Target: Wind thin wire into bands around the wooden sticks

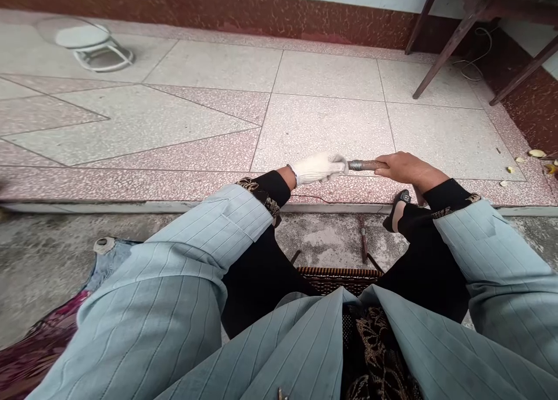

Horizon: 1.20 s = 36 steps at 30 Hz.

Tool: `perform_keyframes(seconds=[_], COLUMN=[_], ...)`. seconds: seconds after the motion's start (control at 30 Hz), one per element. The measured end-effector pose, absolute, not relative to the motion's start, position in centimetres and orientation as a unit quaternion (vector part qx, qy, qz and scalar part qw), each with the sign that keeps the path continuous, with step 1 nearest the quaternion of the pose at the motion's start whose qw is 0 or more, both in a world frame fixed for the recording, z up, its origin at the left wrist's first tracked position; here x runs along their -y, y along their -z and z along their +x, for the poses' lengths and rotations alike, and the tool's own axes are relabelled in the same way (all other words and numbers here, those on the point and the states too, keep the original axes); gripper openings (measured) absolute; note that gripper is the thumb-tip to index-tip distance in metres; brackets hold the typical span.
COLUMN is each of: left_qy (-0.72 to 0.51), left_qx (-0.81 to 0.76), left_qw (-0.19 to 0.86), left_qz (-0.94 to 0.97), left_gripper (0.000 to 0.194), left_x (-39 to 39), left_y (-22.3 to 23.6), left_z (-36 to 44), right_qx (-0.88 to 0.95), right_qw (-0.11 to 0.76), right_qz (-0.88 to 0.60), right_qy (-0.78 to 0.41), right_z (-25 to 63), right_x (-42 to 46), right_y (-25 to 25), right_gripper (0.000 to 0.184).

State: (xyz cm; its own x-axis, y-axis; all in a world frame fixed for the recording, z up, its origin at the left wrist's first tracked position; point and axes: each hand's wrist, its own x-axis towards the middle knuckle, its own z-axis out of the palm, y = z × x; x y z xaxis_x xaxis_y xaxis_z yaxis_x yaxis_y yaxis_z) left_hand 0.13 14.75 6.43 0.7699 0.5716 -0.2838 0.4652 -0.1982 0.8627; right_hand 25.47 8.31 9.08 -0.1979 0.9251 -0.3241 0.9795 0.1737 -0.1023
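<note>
My left hand wears a white knit glove, and its fingers are closed around one end of a short brown wooden handle. Wire is wound around that handle in a band just beside the glove. My bare right hand grips the other end, knuckles up. Both hands are held out in front of me, above the edge of the raised tiled floor. Whatever the handle belongs to is hidden by my hands.
A woven seat is between my legs, with a dark slim stick-like thing on the concrete before it. A white stool stands far left, a wooden table far right. Pale yellowish scraps lie at right, cloth at left.
</note>
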Motion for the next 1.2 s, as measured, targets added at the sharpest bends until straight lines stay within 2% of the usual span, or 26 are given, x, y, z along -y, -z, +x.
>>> perform_keyframes(seconds=[0.1, 0.2, 0.33, 0.43, 0.53, 0.63, 0.77, 0.87, 1.07, 1.13, 1.2], left_qy=[-0.087, -0.107, -0.121, -0.123, -0.124, -0.123, -0.121, -0.128, -0.036, -0.015, -0.002], left_qx=[-0.301, -0.294, -0.291, -0.269, -0.258, -0.231, -0.193, -0.219, -0.257, -0.249, -0.247], left_qw=[0.62, 0.63, 0.644, 0.661, 0.657, 0.658, 0.634, 0.602, 0.437, 0.426, 0.458], left_qz=[0.72, 0.71, 0.697, 0.69, 0.697, 0.706, 0.739, 0.757, 0.861, 0.87, 0.854], left_gripper=[0.018, 0.014, 0.014, 0.017, 0.021, 0.025, 0.026, 0.024, 0.011, 0.013, 0.014], left_x=[-14.1, -13.5, -13.5, -13.8, -14.0, -14.1, -14.1, -14.5, -15.8, -15.6, -15.2], left_y=[-6.5, -6.7, -6.7, -6.4, -6.2, -6.2, -6.2, -6.3, -6.7, -6.8, -6.9], left_z=[0.5, 0.7, 0.5, 0.3, 0.2, 0.2, 0.1, -0.2, -1.1, -1.2, -1.1], right_qx=[-0.751, -0.748, -0.72, -0.664, -0.582, -0.516, -0.502, -0.55, -0.699, -0.715, -0.735], right_qw=[0.078, 0.048, -0.059, -0.15, -0.232, -0.29, -0.329, -0.269, 0.029, 0.075, 0.084], right_qz=[0.646, 0.656, 0.681, 0.693, 0.661, 0.601, 0.514, 0.466, 0.421, 0.428, 0.449], right_qy=[0.11, 0.091, 0.117, 0.236, 0.413, 0.538, 0.612, 0.638, 0.577, 0.547, 0.502], right_z=[24.4, 24.0, 24.5, 24.7, 24.1, 23.5, 23.8, 24.6, 25.9, 25.9, 25.8], right_x=[-8.4, -8.5, -8.7, -8.7, -8.1, -7.4, -6.7, -6.7, -7.2, -7.2, -7.1], right_y=[-8.3, -8.0, -8.5, -9.2, -9.8, -10.4, -10.7, -10.6, -10.3, -10.2, -10.1], right_gripper=[0.045, 0.044, 0.038, 0.025, 0.022, 0.025, 0.039, 0.046, 0.045, 0.043, 0.04])
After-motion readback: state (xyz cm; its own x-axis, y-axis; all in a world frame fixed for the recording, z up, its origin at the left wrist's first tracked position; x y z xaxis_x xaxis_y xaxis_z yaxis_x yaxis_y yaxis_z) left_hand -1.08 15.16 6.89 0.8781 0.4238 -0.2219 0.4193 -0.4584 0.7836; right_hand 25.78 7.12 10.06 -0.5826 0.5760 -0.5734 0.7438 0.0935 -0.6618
